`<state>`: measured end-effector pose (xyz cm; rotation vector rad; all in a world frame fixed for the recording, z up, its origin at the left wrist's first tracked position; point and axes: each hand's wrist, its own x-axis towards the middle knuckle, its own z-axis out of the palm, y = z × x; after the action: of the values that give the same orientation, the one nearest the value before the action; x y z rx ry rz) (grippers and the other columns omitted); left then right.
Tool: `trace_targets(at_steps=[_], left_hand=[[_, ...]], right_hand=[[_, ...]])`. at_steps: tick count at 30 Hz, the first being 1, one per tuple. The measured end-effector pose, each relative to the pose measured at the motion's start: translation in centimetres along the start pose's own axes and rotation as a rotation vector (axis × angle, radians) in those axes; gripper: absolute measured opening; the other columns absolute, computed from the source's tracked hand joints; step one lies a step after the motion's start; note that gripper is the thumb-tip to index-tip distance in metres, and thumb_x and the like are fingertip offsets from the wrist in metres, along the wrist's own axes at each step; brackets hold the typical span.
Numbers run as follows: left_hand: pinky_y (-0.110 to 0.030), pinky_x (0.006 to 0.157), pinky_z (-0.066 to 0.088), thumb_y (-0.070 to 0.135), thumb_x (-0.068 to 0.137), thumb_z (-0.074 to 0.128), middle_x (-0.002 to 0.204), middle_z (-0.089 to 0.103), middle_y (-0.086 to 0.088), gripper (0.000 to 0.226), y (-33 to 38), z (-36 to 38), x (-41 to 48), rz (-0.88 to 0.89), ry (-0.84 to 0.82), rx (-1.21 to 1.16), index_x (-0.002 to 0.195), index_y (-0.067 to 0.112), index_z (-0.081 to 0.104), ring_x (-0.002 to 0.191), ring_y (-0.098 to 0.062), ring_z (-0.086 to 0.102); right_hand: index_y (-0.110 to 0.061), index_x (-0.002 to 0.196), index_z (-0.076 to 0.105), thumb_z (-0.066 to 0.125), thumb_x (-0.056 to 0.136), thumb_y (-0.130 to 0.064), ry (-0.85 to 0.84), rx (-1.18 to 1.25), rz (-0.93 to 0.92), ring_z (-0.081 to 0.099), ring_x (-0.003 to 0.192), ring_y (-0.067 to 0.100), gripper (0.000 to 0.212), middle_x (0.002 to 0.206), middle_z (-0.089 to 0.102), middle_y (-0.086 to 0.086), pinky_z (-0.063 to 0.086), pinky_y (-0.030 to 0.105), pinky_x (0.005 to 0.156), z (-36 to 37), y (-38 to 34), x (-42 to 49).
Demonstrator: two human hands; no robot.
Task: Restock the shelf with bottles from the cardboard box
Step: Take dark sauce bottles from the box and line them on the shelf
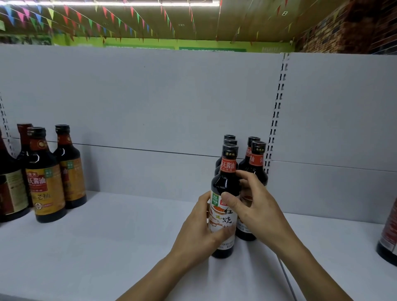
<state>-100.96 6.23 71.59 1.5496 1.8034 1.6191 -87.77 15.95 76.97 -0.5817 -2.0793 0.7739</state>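
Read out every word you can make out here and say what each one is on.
"天酱油": red neck band of the front soy sauce bottle.
"红烧": its white body label.
"FOR RED": print near its base, cut off.
"SOY SAU": neighbouring bottle on its right, cut off.
"酱油" and "老抽": yellow-labelled bottle at left.
Green wall signs: too blurred to read.

Coloured pennant bunting (pixel 107 15) under ceiling (pixel 247 19); strip light (pixel 107 2) above; brick wall (pixel 343 28) right; green wall (pixel 150 42) behind.
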Motion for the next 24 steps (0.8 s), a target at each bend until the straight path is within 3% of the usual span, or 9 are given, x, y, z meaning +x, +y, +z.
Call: trace_targets(at_steps=[5,10,16,24], left_hand=[[-0.018,0.092,0.056,0.033,0.088,0.079,0.123,0.065,0.027,0.066,0.1,-0.3,0.1,0.017,-0.016,0.007,0.135,0.053,0.039,0.113,0.008,0.062],[-0.027,0.093,0.059,0.038,0.085,0.081,0.121,0.065,0.020,0.054,-0.5,-0.2,0.0,-0.030,0.002,-0.013,0.123,0.040,0.043,0.112,0.007,0.062],[-0.016,0.084,0.056,0.043,0.087,0.078,0.124,0.051,0.016,0.050,-0.8,-0.1,0.0,0.017,0.020,0.031,0.124,0.042,0.044,0.114,0.005,0.056],[-0.022,0.092,0.057,0.042,0.089,0.076,0.129,0.052,0.016,0.050,-0.9,-0.1,0.1,0.024,-0.009,0.031,0.122,0.052,0.040,0.117,0.005,0.055]], right_hand=[[-0.052,0.135,0.043,0.068,0.086,-0.056,0.002,-0.022,0.004,0.056,0.121,0.000,0.055,0.131,0.056,-0.020,0.054,0.039,0.100,0.1,-0.1,0.0],[-0.049,0.134,0.044,0.070,0.085,-0.055,0.018,-0.039,0.012,0.058,0.116,-0.001,0.056,0.127,0.057,-0.020,0.054,0.036,0.097,0.2,-0.2,0.1],[-0.048,0.131,0.045,0.071,0.084,-0.053,0.036,-0.054,0.019,0.059,0.112,0.000,0.054,0.125,0.058,-0.018,0.055,0.034,0.093,0.3,-0.2,0.2],[-0.052,0.132,0.042,0.069,0.084,-0.057,0.031,-0.055,0.009,0.058,0.115,0.002,0.055,0.127,0.056,-0.019,0.055,0.039,0.096,0.4,0.0,0.0]])
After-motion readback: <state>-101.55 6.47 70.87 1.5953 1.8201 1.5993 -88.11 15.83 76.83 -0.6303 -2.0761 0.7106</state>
